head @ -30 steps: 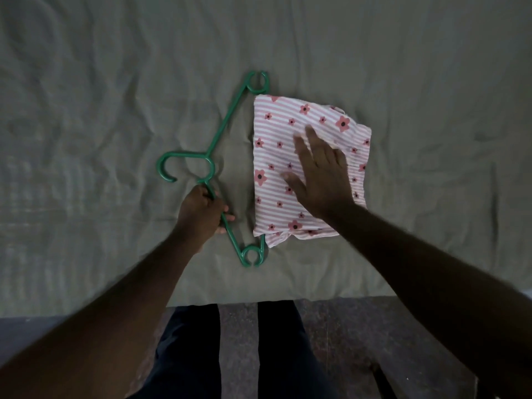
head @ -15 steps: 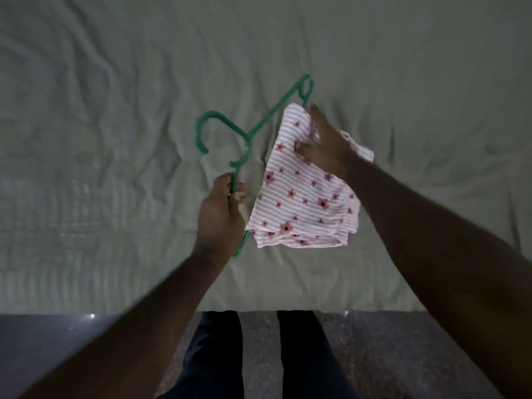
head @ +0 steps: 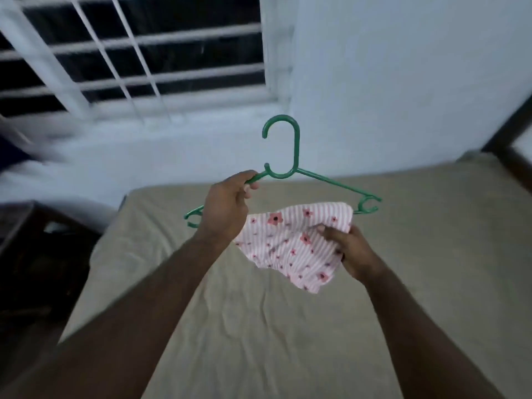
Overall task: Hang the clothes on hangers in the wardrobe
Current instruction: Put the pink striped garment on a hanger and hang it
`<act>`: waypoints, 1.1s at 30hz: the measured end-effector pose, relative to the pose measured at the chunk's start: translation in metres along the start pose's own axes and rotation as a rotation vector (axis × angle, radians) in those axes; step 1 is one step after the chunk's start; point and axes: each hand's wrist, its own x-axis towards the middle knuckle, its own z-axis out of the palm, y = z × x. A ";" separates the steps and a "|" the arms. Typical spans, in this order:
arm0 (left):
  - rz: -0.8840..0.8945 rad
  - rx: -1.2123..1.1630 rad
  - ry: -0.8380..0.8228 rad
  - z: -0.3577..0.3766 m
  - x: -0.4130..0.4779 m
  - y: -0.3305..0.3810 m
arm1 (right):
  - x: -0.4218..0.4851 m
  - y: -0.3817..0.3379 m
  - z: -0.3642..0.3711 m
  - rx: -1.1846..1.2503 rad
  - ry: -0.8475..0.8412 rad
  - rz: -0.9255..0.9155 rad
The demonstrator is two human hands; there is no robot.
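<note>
The left grip point(head: 227, 208) hid the middle of the green hanger's point(head: 296, 145) left arm; the striped floral garment point(head: 293, 249) covered the right grip's point(head: 354, 254) fingers; the barred window point(head: 129, 53) was blurred and cropped at the top; dark furniture point(head: 34, 254) at left was too smeared to identify.

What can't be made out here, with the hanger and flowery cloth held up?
Head view, the only one:
Hanger: part of one arm, hidden by the left hand.
Cloth: what garment it is; it is bunched in the right hand.
Dark furniture at left: blurred and cut off by the edge.
Wardrobe: not in the picture.
</note>
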 end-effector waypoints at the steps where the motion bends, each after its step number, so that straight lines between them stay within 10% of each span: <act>1: 0.023 -0.034 0.028 -0.015 0.015 0.021 | -0.007 -0.033 0.005 -0.051 0.004 -0.070; 13: 0.470 -0.193 0.231 -0.178 0.113 0.204 | -0.121 -0.291 0.096 -0.050 0.069 -0.712; 33: 0.696 -0.290 0.101 -0.261 0.090 0.283 | -0.245 -0.324 0.155 0.082 0.297 -0.967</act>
